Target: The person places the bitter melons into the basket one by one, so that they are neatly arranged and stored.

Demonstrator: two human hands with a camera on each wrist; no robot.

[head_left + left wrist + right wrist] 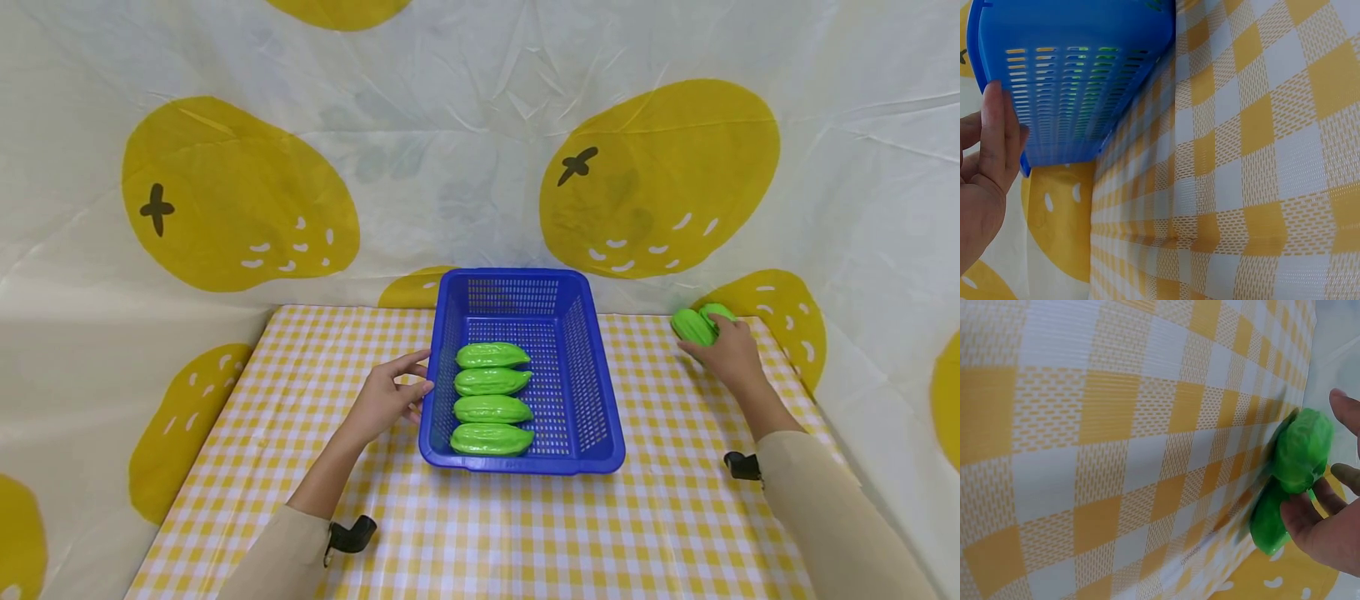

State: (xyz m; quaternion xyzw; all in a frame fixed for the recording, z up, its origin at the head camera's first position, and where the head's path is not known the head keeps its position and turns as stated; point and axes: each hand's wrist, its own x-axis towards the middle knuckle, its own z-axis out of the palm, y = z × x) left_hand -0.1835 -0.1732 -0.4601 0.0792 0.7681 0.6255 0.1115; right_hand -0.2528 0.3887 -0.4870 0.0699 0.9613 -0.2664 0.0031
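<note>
A blue plastic basket (592,408) with slotted walls stands mid-table. Several glossy, ridged green bitter melons (491,410) lie in a column along its left side, pointed ends to the right. My left hand (386,400) is at the basket's left rim; its extended fingers (994,119) rest against the outer wall. At the table's far right corner, my right hand (731,350) reaches over two more bitter melons (693,327) lying side by side. Its thumb and fingers are spread about one bitter melon (1304,450), with a gap beside one fingertip.
A yellow-and-white checked cloth (360,517) covers the table. Behind it and at both sides hangs a pale sheet (450,167) with large yellow fruit prints, close to the far edge. A small black device (352,533) sits on each wrist.
</note>
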